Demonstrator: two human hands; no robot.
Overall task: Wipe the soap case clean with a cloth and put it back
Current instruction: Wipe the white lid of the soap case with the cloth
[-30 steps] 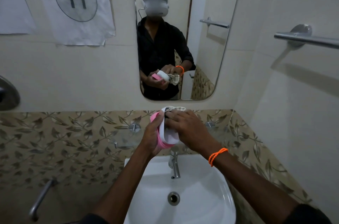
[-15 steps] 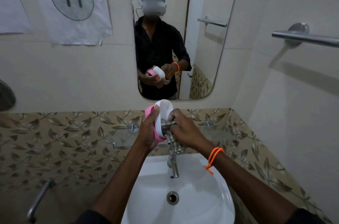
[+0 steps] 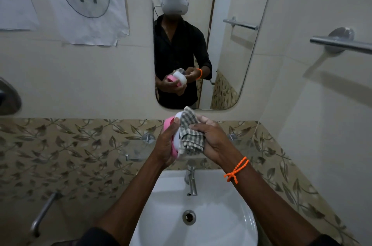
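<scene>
The soap case (image 3: 173, 137), pink and white and stood on edge, is held up in the air above the back edge of the sink (image 3: 237, 223), over the tap (image 3: 191, 181) and in front of the leaf-patterned tile band (image 3: 70, 151). The left hand (image 3: 166, 145) grips it, thumb over the top rim and fingers wrapped behind. A checked cloth (image 3: 190, 135) lies against the case's white side, bunched and pinched in the curled fingers of the right hand (image 3: 215, 139), which wears an orange cord bracelet (image 3: 236, 169) at the wrist. Behind them the mirror (image 3: 241, 54) reflects both hands with the case. A paper sheet marked 11 (image 3: 86, 0) hangs on the wall to the left, and a towel bar (image 3: 340, 43) is fixed to the right wall.
</scene>
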